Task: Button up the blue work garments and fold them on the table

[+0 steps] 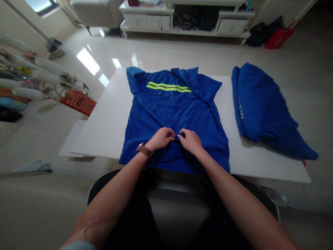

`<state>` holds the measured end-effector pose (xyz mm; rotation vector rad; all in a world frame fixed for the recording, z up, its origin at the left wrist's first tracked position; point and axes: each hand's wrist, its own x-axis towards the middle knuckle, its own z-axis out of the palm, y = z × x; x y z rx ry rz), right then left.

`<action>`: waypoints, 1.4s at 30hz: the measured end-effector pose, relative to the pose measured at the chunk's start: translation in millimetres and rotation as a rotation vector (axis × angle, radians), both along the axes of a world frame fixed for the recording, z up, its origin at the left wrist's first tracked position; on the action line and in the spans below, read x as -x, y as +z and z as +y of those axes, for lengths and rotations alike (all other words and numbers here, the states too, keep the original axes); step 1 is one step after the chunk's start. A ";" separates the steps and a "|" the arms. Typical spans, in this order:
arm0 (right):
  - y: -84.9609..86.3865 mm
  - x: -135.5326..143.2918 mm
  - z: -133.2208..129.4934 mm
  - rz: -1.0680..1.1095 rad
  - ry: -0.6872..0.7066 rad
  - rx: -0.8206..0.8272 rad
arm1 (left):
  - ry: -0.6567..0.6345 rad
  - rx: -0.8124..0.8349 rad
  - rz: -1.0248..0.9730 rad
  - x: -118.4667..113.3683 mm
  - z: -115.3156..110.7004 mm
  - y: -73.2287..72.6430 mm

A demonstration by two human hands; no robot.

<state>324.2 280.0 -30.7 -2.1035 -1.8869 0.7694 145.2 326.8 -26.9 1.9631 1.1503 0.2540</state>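
Tabletop [225, 104] gives passage between shirt [156, 114] and obstructing blue bundle [265, 107].

Wk shirt [153, 119]: royal blue; chest band [160, 86] neon yel-grn w/ gry center stripe. Cloth bundle [262, 104]: blue too, wht lettering [240, 107]. Tabletop [104, 128] wht. Watch strap [145, 150] brn. TV cabinet [145, 22] wht. Carrier bag [279, 38] red. Printed packaging [80, 102]: red w/ paler curved stripes, dk lettering.

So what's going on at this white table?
Someone's left hand and right hand are close together, pinching cloth at the lower front of a blue shirt. The shirt lies spread out on the white table, collar end away from the person, a yellow stripe across its chest. To its right rests a blue cloth bundle.
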 end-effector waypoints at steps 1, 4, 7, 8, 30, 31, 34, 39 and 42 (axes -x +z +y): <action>-0.4 -0.5 0.3 0.006 0.000 -0.004 | 0.004 0.008 -0.014 0.1 0.1 -0.4; -5.3 -2.3 1.6 0.056 0.006 -0.032 | 0.029 0.037 -0.047 0.5 1.2 -2.7; -12.7 -4.5 4.3 0.175 0.003 -0.069 | 0.052 0.071 -0.080 0.9 2.9 -5.1; -14.6 -5.2 5.6 0.215 -0.001 -0.081 | 0.058 0.083 -0.094 1.0 3.3 -5.6; 12.4 -22.9 8.8 0.122 0.099 0.146 | -0.087 0.206 0.186 44.7 17.5 8.6; 12.9 -26.2 9.5 0.068 0.059 0.141 | -0.130 0.191 0.289 44.7 14.0 5.5; 9.1 -33.0 6.9 -0.099 0.077 0.155 | -0.231 0.085 0.551 36.5 -2.8 -2.2; -2.1 -35.7 -3.2 -0.218 0.304 0.239 | -0.221 -0.156 0.690 18.5 -24.6 -1.7; 0.5 -36.3 -7.7 -0.191 0.338 0.291 | -0.188 -0.138 0.674 17.7 -20.8 5.0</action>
